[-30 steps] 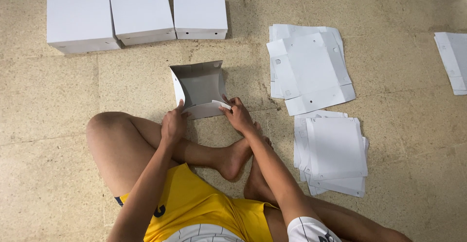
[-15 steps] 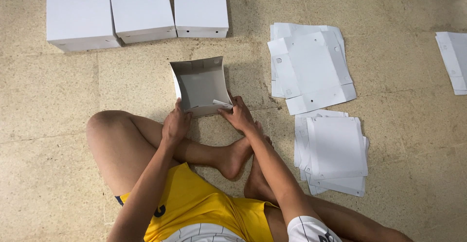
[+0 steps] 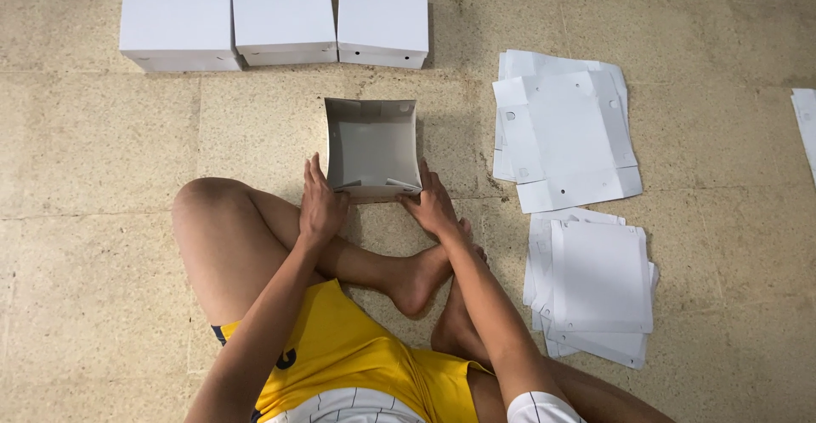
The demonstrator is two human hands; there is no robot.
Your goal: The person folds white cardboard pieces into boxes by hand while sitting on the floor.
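Left hand [image 3: 321, 206]: fingers flat, pressed against near-left corner of half-folded cardboard box [image 3: 372, 147].
Right hand [image 3: 433, 204]: fingers flat, pressing near-right corner.
Box: open-topped, on floor [image 3: 102, 151] before crossed legs.

half-folded box [image 3: 371, 147]: grey inside
finished boxes [image 3: 280, 11]: white
flat cardboard sheets [image 3: 568, 134]: white
shorts [image 3: 340, 355]: yellow
floor [image 3: 102, 176]: beige, speckled

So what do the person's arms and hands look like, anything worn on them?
Both arms are bare, with no sleeves over the forearms. The left hand and right hand wear no gloves; no rings or watch show. The only clothing visible is yellow shorts and a white striped shirt hem.
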